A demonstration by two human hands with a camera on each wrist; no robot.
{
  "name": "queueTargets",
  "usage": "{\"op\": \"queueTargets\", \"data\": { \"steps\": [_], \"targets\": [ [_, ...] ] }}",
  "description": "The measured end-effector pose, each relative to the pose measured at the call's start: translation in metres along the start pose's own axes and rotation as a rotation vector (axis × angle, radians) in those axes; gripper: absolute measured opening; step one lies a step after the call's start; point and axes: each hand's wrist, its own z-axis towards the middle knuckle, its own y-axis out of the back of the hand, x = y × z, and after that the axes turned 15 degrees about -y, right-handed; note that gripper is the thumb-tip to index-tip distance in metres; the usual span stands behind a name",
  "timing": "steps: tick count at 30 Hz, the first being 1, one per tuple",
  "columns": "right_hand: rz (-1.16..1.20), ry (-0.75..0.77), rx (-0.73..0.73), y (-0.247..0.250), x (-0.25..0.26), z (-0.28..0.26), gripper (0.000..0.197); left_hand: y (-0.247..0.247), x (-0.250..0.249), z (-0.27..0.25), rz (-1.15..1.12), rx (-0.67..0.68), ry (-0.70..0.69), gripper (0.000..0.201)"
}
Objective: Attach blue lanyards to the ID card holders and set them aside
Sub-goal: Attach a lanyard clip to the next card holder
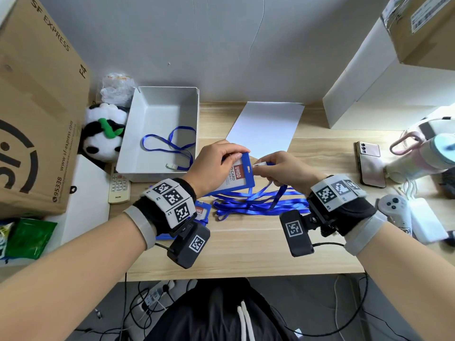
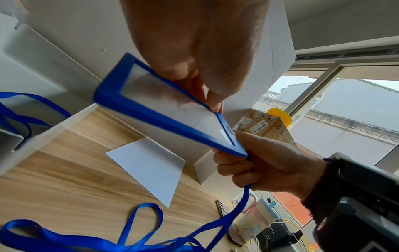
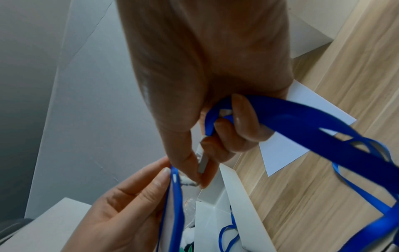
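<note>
Blue card holder (image 1: 240, 174) pinched in left hand (image 1: 212, 166), right hand (image 1: 286, 168) holding lanyard clip (image 1: 259, 164) at its slot

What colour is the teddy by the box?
Black and white panda, green leaf; head view.

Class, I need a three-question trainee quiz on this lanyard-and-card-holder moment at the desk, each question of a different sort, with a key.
1. True or false: the left hand grips the blue-framed plastic ID card holder.
2. Which does the right hand pinch? A) the pink smartphone B) the metal clip of a blue ribbon lanyard C) the white paper sheet
3. Fill in: one blue lanyard already lies inside the white ____.

Key: 1 true; 2 B; 3 box.
</note>
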Motion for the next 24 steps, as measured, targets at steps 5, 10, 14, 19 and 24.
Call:
{"op": "queueTargets", "data": {
  "steps": [5,10,14,19,24],
  "targets": [
    [0.059,0.013,0.032,0.001,-0.003,0.001,0.012,0.000,0.000,-0.001,0.020,0.019,-0.011,0.026],
    [0.164,0.055,0.187,0.003,-0.005,-0.003,0.010,-0.001,0.002,-0.003,0.038,0.003,-0.023,0.026],
    [0.198,0.045,0.236,0.001,-0.003,-0.008,0.014,-0.003,0.002,-0.003,0.063,0.005,-0.031,0.026],
    [-0.047,0.065,0.036,-0.005,0.002,-0.010,0.018,-0.005,0.001,-0.004,0.066,0.011,-0.007,0.026],
    [-0.010,0.083,0.030,-0.004,0.001,-0.005,0.016,-0.005,0.003,-0.004,0.091,-0.002,0.021,0.026]
  ]
}}
